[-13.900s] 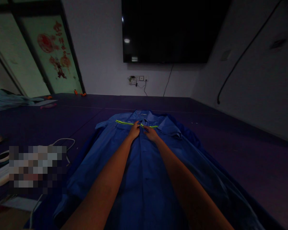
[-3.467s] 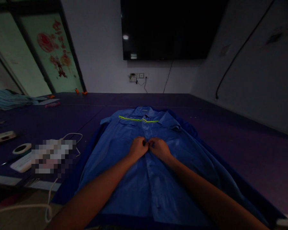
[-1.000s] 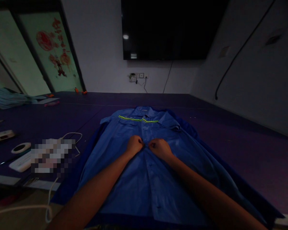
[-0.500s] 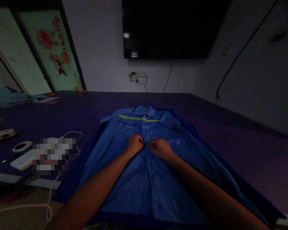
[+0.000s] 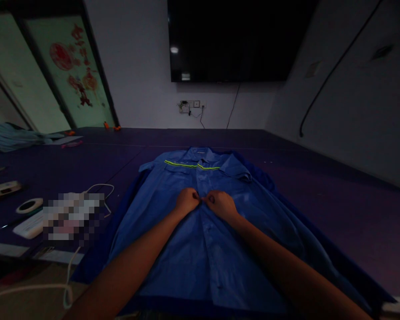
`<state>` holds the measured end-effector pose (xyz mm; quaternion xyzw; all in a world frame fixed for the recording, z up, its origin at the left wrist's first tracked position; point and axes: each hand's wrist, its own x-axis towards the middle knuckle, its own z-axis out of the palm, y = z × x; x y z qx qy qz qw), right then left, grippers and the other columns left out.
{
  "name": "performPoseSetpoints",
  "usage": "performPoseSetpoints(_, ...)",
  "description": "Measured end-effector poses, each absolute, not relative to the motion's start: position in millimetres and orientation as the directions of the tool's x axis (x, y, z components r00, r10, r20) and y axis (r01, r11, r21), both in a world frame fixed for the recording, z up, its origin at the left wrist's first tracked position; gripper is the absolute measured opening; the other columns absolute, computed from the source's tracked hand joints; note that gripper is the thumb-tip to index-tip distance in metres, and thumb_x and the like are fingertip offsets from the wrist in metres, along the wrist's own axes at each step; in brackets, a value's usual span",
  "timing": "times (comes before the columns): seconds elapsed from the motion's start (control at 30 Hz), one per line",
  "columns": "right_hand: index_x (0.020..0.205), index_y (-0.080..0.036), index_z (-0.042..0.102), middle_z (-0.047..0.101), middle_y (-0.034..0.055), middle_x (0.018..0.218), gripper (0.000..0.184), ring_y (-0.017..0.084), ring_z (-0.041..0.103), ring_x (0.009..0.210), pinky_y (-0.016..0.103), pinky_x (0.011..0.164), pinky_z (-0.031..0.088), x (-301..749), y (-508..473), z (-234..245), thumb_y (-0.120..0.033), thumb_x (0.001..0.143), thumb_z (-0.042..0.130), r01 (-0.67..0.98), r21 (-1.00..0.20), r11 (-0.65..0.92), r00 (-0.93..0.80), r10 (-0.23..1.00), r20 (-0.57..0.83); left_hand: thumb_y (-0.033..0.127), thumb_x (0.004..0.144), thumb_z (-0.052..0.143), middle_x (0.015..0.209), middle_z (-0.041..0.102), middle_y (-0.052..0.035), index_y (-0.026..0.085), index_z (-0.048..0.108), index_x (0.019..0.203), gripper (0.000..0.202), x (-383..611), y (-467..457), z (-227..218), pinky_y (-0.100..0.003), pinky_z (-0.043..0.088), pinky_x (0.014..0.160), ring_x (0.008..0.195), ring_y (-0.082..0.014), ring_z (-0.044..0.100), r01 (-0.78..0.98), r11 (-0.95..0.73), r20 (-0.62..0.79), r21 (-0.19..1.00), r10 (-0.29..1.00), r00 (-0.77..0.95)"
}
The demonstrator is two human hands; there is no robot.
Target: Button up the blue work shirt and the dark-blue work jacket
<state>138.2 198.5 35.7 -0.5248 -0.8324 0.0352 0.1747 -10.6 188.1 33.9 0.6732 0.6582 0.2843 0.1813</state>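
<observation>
A blue work shirt [image 5: 200,249] with a yellow-green reflective stripe [image 5: 190,166] across the chest lies flat, collar away from me, on a dark purple surface [image 5: 320,195]. My left hand [image 5: 186,201] and my right hand [image 5: 221,204] rest side by side on the shirt's front placket at mid-chest. Both hands are closed in a pinch on the fabric edges where the two fronts meet. What sits between the fingertips is too small and dark to make out.
Left of the shirt lie a white cable [image 5: 98,189], a roll of tape [image 5: 29,205] and a blurred patch. A light blue cloth [image 5: 10,135] lies at the far left. A dark screen [image 5: 233,40] hangs on the back wall above a socket [image 5: 190,106].
Over fourteen seconds both hands came down the placket from the collar to mid-chest. In the last second they have drawn slightly closer together; the shirt has not shifted.
</observation>
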Motion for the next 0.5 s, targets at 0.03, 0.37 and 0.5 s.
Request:
performPoseSetpoints(0.03, 0.078, -0.021, 0.063, 0.065, 0.0007, 0.076, 0.02, 0.015, 0.059, 0.069, 0.021, 0.051, 0.03, 138.3, 198.8, 35.6, -0.037, 0.085, 0.053, 0.859, -0.248, 0.448, -0.389, 0.886, 0.252, 0.017, 0.066, 0.059, 0.067, 0.066, -0.0001, 0.017, 0.063, 0.064, 0.004, -10.6, 188.2, 33.8, -0.019, 0.041, 0.058, 0.067, -0.0112, 0.06, 0.778, -0.068, 0.139, 0.624, 0.99, -0.024)
performPoseSetpoints(0.37, 0.082, -0.022, 0.065, 0.066, 0.0001, 0.076, 0.017, 0.014, 0.06, 0.07, 0.02, 0.051, 0.031, 136.9, 204.9, 31.6, -0.031, 0.086, 0.051, 0.84, -0.368, 0.399, -0.338, 0.915, 0.222, 0.024, 0.06, 0.068, 0.064, 0.062, 0.0017, 0.015, 0.063, 0.072, 0.016, -11.3, 188.7, 29.1, -0.018, 0.036, 0.051, 0.06, -0.0097, 0.056, 0.747, -0.081, 0.131, 0.66, 0.991, -0.007)
performPoseSetpoints(0.5, 0.082, -0.019, 0.066, 0.067, 0.0013, 0.077, 0.021, 0.014, 0.06, 0.069, 0.02, 0.052, 0.033, 137.8, 211.8, 25.5, -0.033, 0.086, 0.05, 0.799, -0.477, 0.366, -0.307, 0.931, 0.199, 0.024, 0.061, 0.068, 0.064, 0.061, 0.0023, 0.016, 0.062, 0.072, 0.015, -10.2, 188.4, 30.0, -0.018, 0.035, 0.051, 0.06, -0.0091, 0.055, 0.752, -0.072, 0.132, 0.655, 0.991, -0.02)
